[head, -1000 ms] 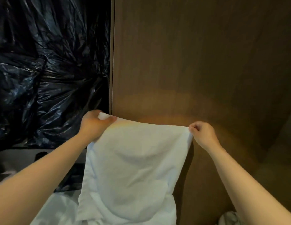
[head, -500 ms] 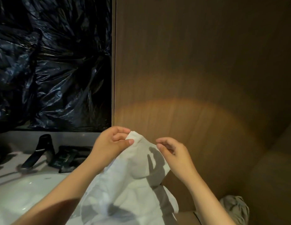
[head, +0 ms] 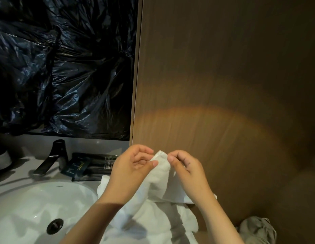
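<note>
Head camera: which step is in hand, going from the left?
I judge it is folding. The left hand (head: 130, 171) has its fingers curled and its thumb pressed on the upper corner of the white soft cloth (head: 161, 175), so it pinches it. The right hand (head: 186, 171) meets the same corner from the other side. Its forefinger and thumb are bent and seem to pinch the edge too, and its other fingers are loosely curled.
And where is the cloth itself?
Its top is lifted between both hands, in front of the wall. The rest hangs down and lies in folds on the counter, just beside the basin.
What does the next move call for?
I think one hand must hold both corners together, so the other hand is free to slide down and find the lower edge. The fabric is limp, so a loose pinch could let one layer slip.
Now the surface and the room?
At far left a black crinkled plastic sheet (head: 65, 67) hangs above the counter. Under it a black angular tap (head: 53, 157) stands on the pale grey counter (head: 10, 182), over the white oval ceramic basin (head: 21, 205) with a dark round drain (head: 54, 226). Dark flat sachets (head: 77, 168) lie behind the basin, near the left hand. To the right rises a brown wood-grain panel (head: 223, 85) with a warm arc of light, and at the bottom right lies a grey crumpled rag (head: 257, 229)
</note>
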